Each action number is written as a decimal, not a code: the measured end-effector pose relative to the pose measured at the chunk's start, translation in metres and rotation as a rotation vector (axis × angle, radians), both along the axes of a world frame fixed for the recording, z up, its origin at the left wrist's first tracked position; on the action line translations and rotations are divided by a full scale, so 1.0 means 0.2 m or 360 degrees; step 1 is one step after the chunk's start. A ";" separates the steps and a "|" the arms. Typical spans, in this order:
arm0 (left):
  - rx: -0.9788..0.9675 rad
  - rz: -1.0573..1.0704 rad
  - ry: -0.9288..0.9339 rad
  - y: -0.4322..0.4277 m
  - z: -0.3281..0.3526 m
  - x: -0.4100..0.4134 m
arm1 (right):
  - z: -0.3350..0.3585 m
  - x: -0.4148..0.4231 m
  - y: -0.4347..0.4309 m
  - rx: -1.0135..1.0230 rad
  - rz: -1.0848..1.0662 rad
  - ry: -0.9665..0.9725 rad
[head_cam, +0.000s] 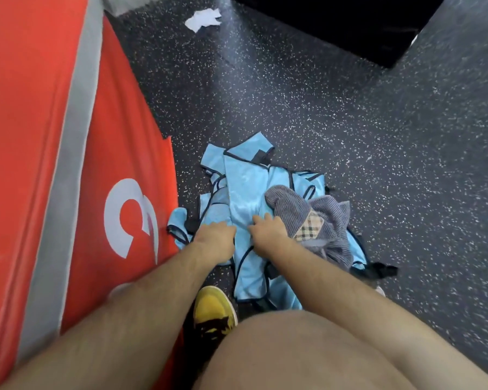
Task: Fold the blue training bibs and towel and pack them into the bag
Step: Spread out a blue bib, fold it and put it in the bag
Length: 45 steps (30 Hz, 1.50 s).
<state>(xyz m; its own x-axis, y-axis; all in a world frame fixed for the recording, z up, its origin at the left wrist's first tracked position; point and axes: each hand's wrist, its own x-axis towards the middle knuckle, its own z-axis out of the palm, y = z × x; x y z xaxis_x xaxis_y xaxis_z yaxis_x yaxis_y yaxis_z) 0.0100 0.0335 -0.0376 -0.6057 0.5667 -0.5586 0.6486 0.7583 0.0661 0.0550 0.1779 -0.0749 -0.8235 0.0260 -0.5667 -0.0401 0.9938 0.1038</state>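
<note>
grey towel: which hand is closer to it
Right. The right hand is on the blue bibs, right beside the grey towel; the left hand is on the bibs farther to the left, apart from the towel.
</note>
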 end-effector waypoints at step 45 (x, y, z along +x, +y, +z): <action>0.1030 0.1236 0.1306 -2.00 1.98 0.29 | 2.14 -0.24 -1.68 -0.1482 0.0550 0.1122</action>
<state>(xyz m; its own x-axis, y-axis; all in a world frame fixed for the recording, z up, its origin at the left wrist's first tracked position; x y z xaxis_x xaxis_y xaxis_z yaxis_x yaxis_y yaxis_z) 0.0678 -0.3667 0.3579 -0.9273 -0.0585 0.3697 0.0827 0.9312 0.3549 0.0067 -0.1575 0.3537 -0.8414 -0.4333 0.3228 -0.5399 0.6481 -0.5371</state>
